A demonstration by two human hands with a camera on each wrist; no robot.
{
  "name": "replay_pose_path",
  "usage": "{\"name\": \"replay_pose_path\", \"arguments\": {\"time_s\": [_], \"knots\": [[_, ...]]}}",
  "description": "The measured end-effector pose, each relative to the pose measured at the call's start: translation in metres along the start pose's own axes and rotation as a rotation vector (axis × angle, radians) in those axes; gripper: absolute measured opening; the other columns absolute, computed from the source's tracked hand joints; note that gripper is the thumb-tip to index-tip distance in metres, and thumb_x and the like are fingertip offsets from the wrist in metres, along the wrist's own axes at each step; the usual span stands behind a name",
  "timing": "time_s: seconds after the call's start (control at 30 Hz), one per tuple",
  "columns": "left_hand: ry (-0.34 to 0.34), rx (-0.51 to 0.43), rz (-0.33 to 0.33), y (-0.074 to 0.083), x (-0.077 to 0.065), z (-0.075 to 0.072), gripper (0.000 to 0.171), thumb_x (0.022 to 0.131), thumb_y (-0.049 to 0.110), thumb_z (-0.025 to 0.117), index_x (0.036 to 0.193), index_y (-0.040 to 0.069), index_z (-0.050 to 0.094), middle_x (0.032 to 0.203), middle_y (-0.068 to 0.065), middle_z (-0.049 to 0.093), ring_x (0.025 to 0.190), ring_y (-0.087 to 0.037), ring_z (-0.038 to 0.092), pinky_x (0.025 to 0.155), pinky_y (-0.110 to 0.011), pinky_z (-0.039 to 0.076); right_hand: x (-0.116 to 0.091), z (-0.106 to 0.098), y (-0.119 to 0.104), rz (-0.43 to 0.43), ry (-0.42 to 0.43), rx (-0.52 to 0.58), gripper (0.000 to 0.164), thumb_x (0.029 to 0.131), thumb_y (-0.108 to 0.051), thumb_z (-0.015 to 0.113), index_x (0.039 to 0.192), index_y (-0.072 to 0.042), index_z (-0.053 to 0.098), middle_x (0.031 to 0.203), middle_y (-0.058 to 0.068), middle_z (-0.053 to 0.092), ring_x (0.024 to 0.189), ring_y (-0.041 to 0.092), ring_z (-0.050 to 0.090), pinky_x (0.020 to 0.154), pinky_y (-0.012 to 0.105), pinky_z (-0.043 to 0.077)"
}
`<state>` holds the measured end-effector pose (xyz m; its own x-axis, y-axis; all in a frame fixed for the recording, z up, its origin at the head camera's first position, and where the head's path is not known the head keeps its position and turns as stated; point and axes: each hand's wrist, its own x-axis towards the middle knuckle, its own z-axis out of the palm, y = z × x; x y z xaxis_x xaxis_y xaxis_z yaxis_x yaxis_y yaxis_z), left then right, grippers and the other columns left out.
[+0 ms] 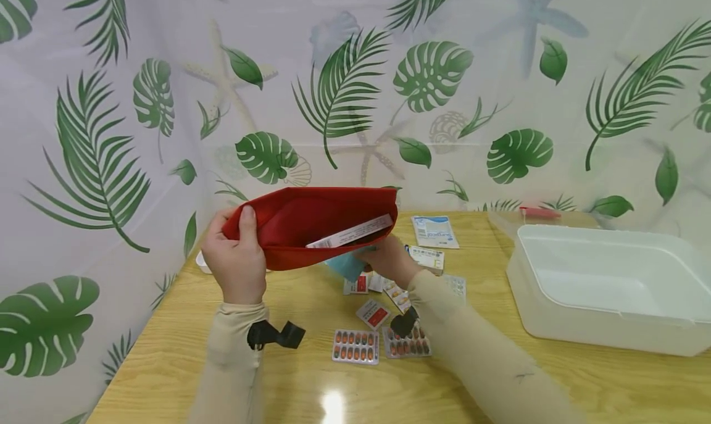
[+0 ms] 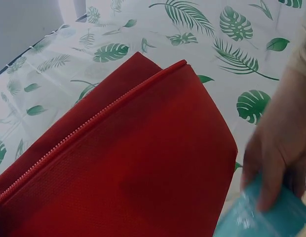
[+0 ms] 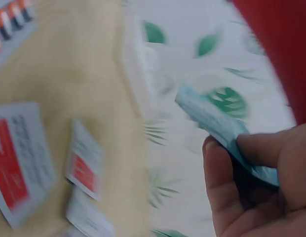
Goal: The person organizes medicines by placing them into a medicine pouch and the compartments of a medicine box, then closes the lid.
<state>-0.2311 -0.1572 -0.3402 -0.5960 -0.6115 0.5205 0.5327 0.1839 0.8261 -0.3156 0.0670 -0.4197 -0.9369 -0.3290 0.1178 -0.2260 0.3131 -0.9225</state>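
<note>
A red zippered pouch (image 1: 328, 211) is held up over the table, its mouth gaping toward me. My left hand (image 1: 240, 257) grips its left end, thumb on the front edge. Inside the pouch lies a white printed box (image 1: 352, 232). Behind and below the pouch, my right hand (image 1: 391, 260) pinches a light blue packet (image 3: 212, 116) between thumb and fingers. In the left wrist view the blue packet (image 2: 264, 212) hangs just right of the pouch (image 2: 158, 158), apart from it. What the packet contains cannot be made out.
Blister packs of capsules (image 1: 355, 347) and small red-and-white packets (image 1: 373, 313) lie on the wooden table (image 1: 300, 381). A white-and-blue packet marked Surgical (image 1: 436, 231) and a medicine box (image 1: 426, 259) sit farther back. At right stands a translucent plastic bin (image 1: 589, 316).
</note>
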Motion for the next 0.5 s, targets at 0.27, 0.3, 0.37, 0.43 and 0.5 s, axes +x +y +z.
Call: {"name": "replay_pose_path", "arguments": {"time_s": [0.27,0.3,0.37,0.43,0.5], "knots": [[-0.044,-0.022,0.011,0.006,-0.006,0.007,0.030,0.093,0.026,0.064,0.098,-0.003,0.066,0.096,-0.007,0.067,0.082,-0.019,0.064,0.070,-0.026,0.056,-0.031,-0.071,-0.008,0.000,0.178,0.165,0.031,0.100,-0.014,0.052,0.124,0.005,0.053,0.100,0.014,0.062,0.078,0.015,0.064,0.072,0.034,0.057],[-0.049,-0.022,0.012,0.007,-0.007,0.008,0.030,0.093,0.026,0.064,0.098,-0.003,0.066,0.096,-0.007,0.067,0.082,-0.019,0.064,0.069,-0.026,0.056,-0.035,-0.078,-0.008,0.006,0.196,0.188,0.034,0.100,-0.015,0.051,0.127,0.006,0.050,0.099,0.012,0.060,0.078,0.013,0.063,0.072,0.032,0.057],[-0.065,-0.022,0.012,0.007,-0.008,0.009,0.030,0.093,0.026,0.064,0.098,-0.003,0.067,0.096,-0.008,0.067,0.081,-0.019,0.064,0.069,-0.025,0.056,-0.042,-0.090,-0.009,0.003,0.244,0.225,0.036,0.100,-0.013,0.050,0.130,0.007,0.046,0.099,0.010,0.059,0.079,0.011,0.061,0.071,0.027,0.056],[-0.087,-0.023,0.016,0.007,-0.010,0.010,0.029,0.093,0.025,0.064,0.098,-0.003,0.067,0.095,-0.009,0.067,0.081,-0.020,0.064,0.069,-0.025,0.056,-0.050,-0.100,-0.011,-0.013,0.299,0.253,0.038,0.100,-0.012,0.051,0.131,0.007,0.044,0.099,0.008,0.057,0.079,0.010,0.061,0.072,0.026,0.056],[-0.125,-0.020,0.022,0.006,-0.012,0.011,0.029,0.093,0.025,0.064,0.099,-0.002,0.067,0.096,-0.010,0.067,0.080,-0.020,0.064,0.068,-0.025,0.057,-0.058,-0.108,-0.014,-0.050,0.358,0.303,0.036,0.099,-0.011,0.053,0.129,0.007,0.045,0.099,0.006,0.057,0.080,0.010,0.061,0.071,0.025,0.056]]}}
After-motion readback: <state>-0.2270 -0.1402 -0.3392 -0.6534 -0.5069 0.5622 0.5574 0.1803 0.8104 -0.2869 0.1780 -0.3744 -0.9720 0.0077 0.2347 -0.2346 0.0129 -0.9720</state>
